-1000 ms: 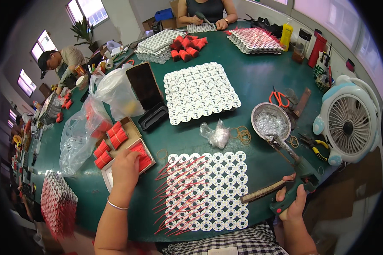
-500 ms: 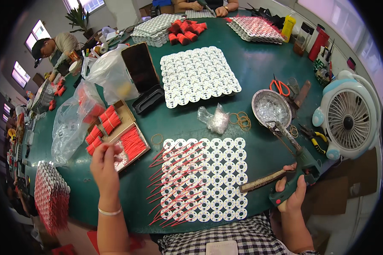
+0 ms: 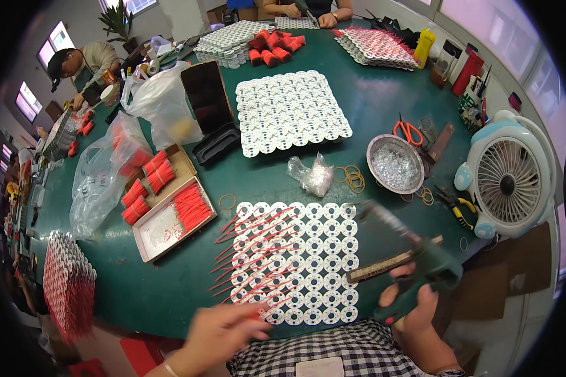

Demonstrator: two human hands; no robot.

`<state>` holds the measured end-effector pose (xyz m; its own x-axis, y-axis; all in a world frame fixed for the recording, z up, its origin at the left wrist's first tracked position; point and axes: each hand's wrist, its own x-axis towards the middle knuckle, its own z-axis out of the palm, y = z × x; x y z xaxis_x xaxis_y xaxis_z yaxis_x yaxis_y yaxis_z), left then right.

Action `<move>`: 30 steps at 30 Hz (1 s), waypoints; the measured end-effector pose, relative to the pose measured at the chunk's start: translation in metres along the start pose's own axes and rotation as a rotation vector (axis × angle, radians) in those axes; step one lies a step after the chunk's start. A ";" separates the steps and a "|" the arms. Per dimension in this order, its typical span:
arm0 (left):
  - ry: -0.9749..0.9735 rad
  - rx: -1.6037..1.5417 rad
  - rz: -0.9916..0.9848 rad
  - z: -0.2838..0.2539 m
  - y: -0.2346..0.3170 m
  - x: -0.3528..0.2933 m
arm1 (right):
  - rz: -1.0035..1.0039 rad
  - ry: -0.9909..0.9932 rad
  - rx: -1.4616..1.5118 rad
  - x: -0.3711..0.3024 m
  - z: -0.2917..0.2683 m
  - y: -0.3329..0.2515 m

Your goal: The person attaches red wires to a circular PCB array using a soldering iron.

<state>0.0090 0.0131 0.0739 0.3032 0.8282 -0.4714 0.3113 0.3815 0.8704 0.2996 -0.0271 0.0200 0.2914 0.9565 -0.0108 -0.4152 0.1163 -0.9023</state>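
Note:
In my right hand (image 3: 415, 308) is a green soldering gun (image 3: 439, 264), its blurred metal barrel pointing at the upper right corner of a panel of round white circuit boards (image 3: 312, 264). Thin red wires (image 3: 245, 257) lie slantwise over the panel's left columns, their ends sticking out past its left edge. My left hand (image 3: 223, 336), smeared by motion, is at the panel's lower left corner with its fingers pinched on red wires (image 3: 256, 311). A speckled narrow strip (image 3: 383, 267) lies partly behind the soldering gun, over the panel's right edge.
A cardboard box (image 3: 146, 251) of red wires stands left. Beyond the panel are a stacked panel pile (image 3: 289, 113), a plastic bag (image 3: 317, 176), rubber bands (image 3: 353, 180) and a metal bowl (image 3: 372, 154). Pliers (image 3: 460, 210) and a fan (image 3: 508, 179) stand right. Other people work farther off.
My left hand has moved from the wire box down and right to the panel's lower left corner. The soldering gun has swung left, its barrel now nearer the panel.

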 end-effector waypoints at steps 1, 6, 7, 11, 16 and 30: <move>-0.146 0.000 -0.103 0.012 0.002 0.002 | 0.109 -0.074 -0.001 -0.003 0.014 0.001; -0.442 -0.239 -0.243 0.046 -0.014 0.028 | 0.327 -0.501 0.034 -0.009 0.037 0.013; -0.448 -0.222 -0.241 0.048 -0.015 0.029 | 0.312 -0.550 -0.001 -0.011 0.029 0.020; -0.434 -0.313 -0.233 0.051 -0.020 0.032 | 0.243 -0.596 -0.166 -0.021 0.012 0.040; -0.391 -0.406 -0.111 0.053 -0.030 0.028 | 0.107 -0.636 -0.376 -0.019 0.007 0.038; 0.353 0.488 0.536 0.026 -0.032 0.008 | 0.341 -0.083 -0.168 -0.051 -0.019 -0.004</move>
<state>0.0250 -0.0036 0.0386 0.2460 0.9596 0.1362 0.5869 -0.2593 0.7670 0.3030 -0.0810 0.0162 0.0876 0.9520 -0.2932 -0.3269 -0.2506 -0.9112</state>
